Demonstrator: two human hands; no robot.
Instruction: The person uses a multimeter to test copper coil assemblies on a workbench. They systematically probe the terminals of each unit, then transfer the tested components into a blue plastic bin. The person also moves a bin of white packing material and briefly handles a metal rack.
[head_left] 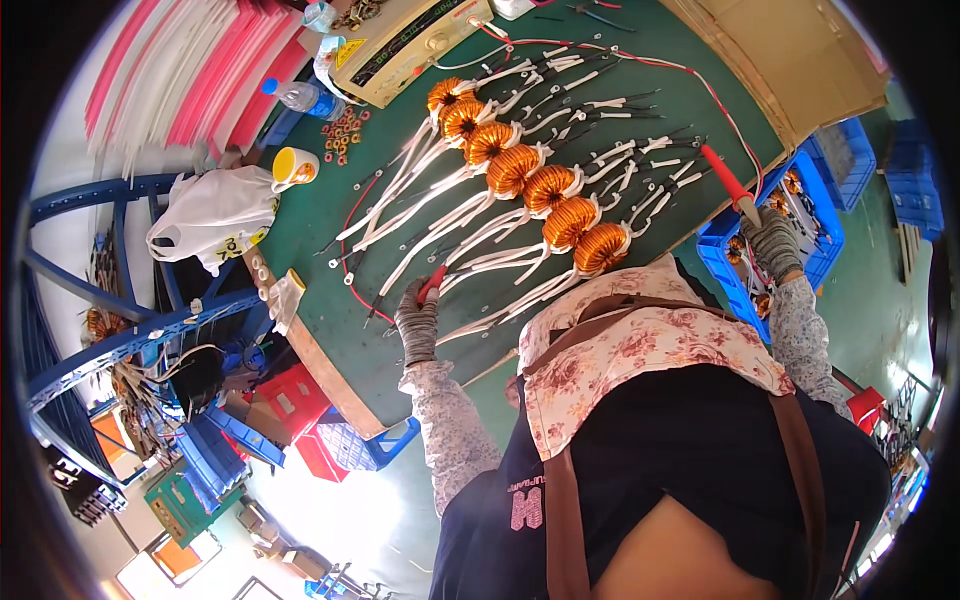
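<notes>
Left grip (416, 318), gloved, is closed around a short red probe (432, 284), and the right grip (772, 243) is curled around a longer red probe (728, 174). The left probe, over the desk (360, 350), points up and rightward among white wires (492, 262); the right one slants up-left, its long axis running toward dark wire ends (688, 168); whether its tip touches them I cannot tell. Between the probes, seven orange coils (513, 170) lie in a diagonal row. The left forearm (447, 415) reaches nearly straight ahead; the right forearm (804, 330) leans up-left, its hand overlapping a blue crate (733, 284) in view
</notes>
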